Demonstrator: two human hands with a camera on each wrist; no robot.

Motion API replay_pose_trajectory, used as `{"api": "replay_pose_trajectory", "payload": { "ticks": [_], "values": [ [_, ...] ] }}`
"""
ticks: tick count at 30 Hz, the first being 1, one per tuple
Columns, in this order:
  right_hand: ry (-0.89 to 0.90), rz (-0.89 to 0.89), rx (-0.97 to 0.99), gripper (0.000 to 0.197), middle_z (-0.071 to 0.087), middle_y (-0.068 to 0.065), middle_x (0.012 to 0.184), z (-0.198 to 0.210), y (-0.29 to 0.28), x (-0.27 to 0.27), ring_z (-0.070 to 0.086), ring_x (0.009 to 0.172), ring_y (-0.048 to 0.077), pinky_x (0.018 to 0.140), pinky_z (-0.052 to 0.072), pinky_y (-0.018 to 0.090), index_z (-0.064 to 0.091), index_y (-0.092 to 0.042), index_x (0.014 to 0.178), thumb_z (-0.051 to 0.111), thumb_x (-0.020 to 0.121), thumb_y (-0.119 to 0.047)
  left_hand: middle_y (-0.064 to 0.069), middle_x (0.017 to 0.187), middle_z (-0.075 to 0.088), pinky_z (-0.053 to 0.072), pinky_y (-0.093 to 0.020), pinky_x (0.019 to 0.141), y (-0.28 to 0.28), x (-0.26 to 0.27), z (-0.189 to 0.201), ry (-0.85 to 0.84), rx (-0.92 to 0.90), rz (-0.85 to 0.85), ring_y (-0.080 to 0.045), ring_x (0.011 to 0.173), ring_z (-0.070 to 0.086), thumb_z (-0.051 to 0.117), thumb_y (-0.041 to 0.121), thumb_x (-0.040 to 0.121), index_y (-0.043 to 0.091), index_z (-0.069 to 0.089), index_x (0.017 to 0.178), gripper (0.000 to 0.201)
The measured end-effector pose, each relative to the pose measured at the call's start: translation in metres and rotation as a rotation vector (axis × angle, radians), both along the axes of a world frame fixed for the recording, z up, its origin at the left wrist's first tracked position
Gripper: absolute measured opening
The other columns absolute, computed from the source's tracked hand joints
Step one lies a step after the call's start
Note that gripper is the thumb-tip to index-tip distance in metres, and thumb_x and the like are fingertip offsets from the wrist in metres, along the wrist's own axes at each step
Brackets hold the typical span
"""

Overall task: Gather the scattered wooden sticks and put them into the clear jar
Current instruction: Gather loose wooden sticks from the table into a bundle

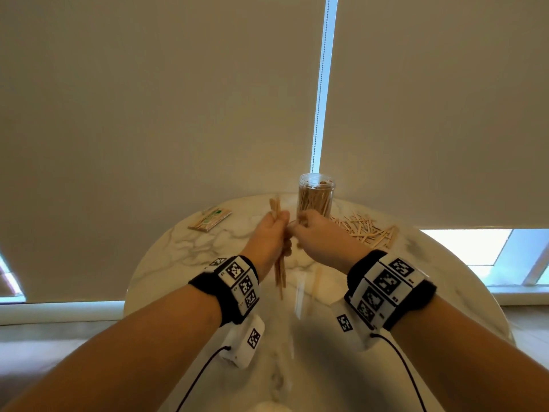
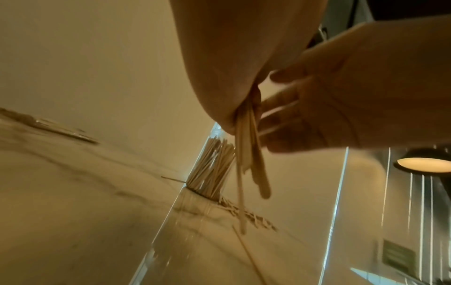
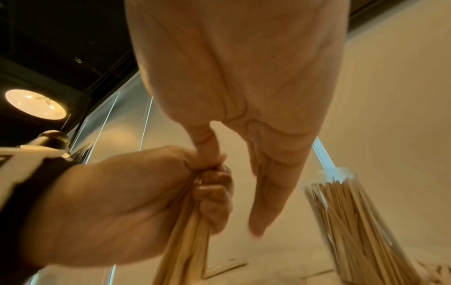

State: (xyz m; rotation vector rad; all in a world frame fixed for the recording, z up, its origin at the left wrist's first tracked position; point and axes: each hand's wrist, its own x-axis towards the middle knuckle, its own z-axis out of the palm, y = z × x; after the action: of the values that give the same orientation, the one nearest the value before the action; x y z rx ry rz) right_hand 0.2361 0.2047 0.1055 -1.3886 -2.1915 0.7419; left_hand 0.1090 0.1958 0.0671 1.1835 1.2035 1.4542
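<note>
Sticks of pale flat wood are gathered in a bundle (image 1: 279, 263) inside the person's left hand (image 1: 271, 233), whose fingers are curled tight around the middle of it, so that the ends stand out above the fist and hang down below it, over the round white marble table (image 1: 184, 254). The right hand (image 1: 319, 233) is just beside the left one and touches it; its thumb and first fingers come together at the top of the bundle, but I cannot tell if they really pinch a stick there. In the right wrist view one finger (image 3: 266, 202) of this hand points down, straight and free. The tall clear plastic jar (image 1: 315, 197) stands upright on the far part of the table, directly behind both hands, with no lid on it and already packed with many sticks. On its right side a loose heap of scattered wooden sticks (image 1: 367, 230) lies on the table, near the jar. On the left, well apart, lies a flat transparent packet of thin sticks (image 1: 210, 220). Both wrists wear black bands with white coded markers (image 1: 386, 286).
</note>
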Motion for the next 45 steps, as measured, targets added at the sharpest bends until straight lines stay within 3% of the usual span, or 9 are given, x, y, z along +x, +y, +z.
{"api": "replay_pose_trajectory", "payload": {
  "ticks": [4, 8, 14, 17, 23, 28, 34, 40, 45],
  "values": [
    [-0.19, 0.214, -0.352, 0.036, 0.075, 0.006, 0.105, -0.018, -0.014, -0.006, 0.075, 0.091, 0.018, 0.091, 0.059, 0.039, 0.06, -0.009, 0.121, 0.062, 0.096, -0.034, 0.005, 0.063, 0.038, 0.038, -0.027, 0.053, 0.005, -0.006, 0.012, -0.2, 0.06, 0.061, -0.01, 0.051, 0.035, 0.04, 0.029, 0.107, 0.019, 0.041, 0.092, 0.018],
    [-0.085, 0.191, -0.247, 0.021, 0.078, 0.008, 0.091, -0.023, -0.016, -0.008, 0.076, 0.085, 0.018, 0.088, 0.059, 0.032, 0.071, -0.003, 0.102, 0.059, 0.099, -0.019, 0.003, 0.063, 0.039, 0.041, -0.026, 0.052, 0.001, -0.005, 0.012, -0.272, 0.036, 0.012, -0.011, 0.051, 0.037, 0.041, 0.027, 0.107, 0.017, 0.041, 0.091, 0.019],
    [-0.09, 0.163, -0.329, 0.023, 0.073, 0.003, 0.103, -0.018, -0.024, -0.014, 0.071, 0.095, 0.023, 0.086, 0.059, 0.038, 0.06, -0.014, 0.115, 0.056, 0.098, -0.028, -0.002, 0.066, 0.046, 0.044, -0.031, 0.06, -0.003, -0.006, 0.01, -0.297, 0.045, 0.027, -0.016, 0.057, 0.047, 0.035, 0.029, 0.108, 0.015, 0.041, 0.093, 0.022],
    [0.101, 0.066, -0.432, 0.017, 0.062, 0.005, 0.085, -0.015, -0.023, -0.016, 0.065, 0.07, 0.021, 0.068, 0.059, 0.034, 0.057, -0.012, 0.112, 0.051, 0.101, -0.024, -0.008, 0.08, 0.061, 0.051, -0.03, 0.058, -0.012, 0.001, 0.009, -0.223, 0.028, 0.041, -0.019, 0.066, 0.06, 0.034, 0.03, 0.108, 0.012, 0.047, 0.104, 0.022],
    [-0.043, 0.013, 0.079, 0.024, 0.062, 0.003, 0.081, -0.028, -0.005, -0.005, 0.056, 0.067, 0.017, 0.063, 0.053, 0.037, 0.064, -0.017, 0.102, 0.044, 0.102, -0.031, -0.017, 0.111, 0.072, 0.055, -0.035, 0.084, -0.018, 0.006, 0.014, -0.162, -0.01, -0.1, -0.02, 0.092, 0.069, 0.054, 0.029, 0.101, 0.01, 0.058, 0.105, 0.02],
    [-0.296, -0.078, 0.077, 0.037, 0.059, 0.002, 0.07, -0.033, 0.001, 0.009, 0.058, 0.065, 0.022, 0.055, 0.041, 0.029, 0.056, -0.018, 0.071, 0.048, 0.098, -0.041, -0.009, 0.109, 0.075, 0.053, -0.048, 0.096, -0.009, -0.012, 0.034, -0.421, -0.075, 0.037, -0.026, 0.103, 0.071, 0.046, 0.06, 0.096, 0.014, 0.057, 0.12, 0.053],
    [-0.381, -0.08, 0.124, 0.03, 0.061, 0.001, 0.073, -0.03, -0.002, 0.007, 0.061, 0.07, 0.02, 0.055, 0.043, 0.027, 0.062, -0.014, 0.082, 0.052, 0.095, -0.04, -0.016, 0.1, 0.075, 0.057, -0.042, 0.09, -0.008, -0.005, 0.028, -0.081, -0.191, -0.011, -0.027, 0.096, 0.072, 0.029, 0.034, 0.109, 0.0, 0.07, 0.1, 0.054],
    [-0.448, -0.105, 0.168, 0.029, 0.059, 0.001, 0.076, -0.025, 0.004, 0.007, 0.058, 0.07, 0.019, 0.055, 0.04, 0.027, 0.06, -0.013, 0.088, 0.052, 0.097, -0.039, -0.003, 0.072, 0.072, 0.048, -0.025, 0.052, 0.004, -0.014, 0.014, 0.384, -0.175, 0.154, -0.012, 0.052, 0.059, 0.046, 0.049, 0.1, 0.007, 0.072, 0.086, 0.051],
    [-0.238, 0.091, 0.148, 0.041, 0.062, -0.005, 0.083, -0.018, 0.001, 0.007, 0.06, 0.073, 0.01, 0.063, 0.047, 0.026, 0.061, -0.022, 0.104, 0.061, 0.09, -0.06, -0.003, 0.057, 0.061, 0.042, -0.028, 0.056, 0.023, -0.025, 0.008, 0.605, -0.212, 0.253, -0.019, 0.047, 0.048, 0.052, 0.053, 0.096, 0.011, 0.063, 0.066, 0.053]
  ]
}}
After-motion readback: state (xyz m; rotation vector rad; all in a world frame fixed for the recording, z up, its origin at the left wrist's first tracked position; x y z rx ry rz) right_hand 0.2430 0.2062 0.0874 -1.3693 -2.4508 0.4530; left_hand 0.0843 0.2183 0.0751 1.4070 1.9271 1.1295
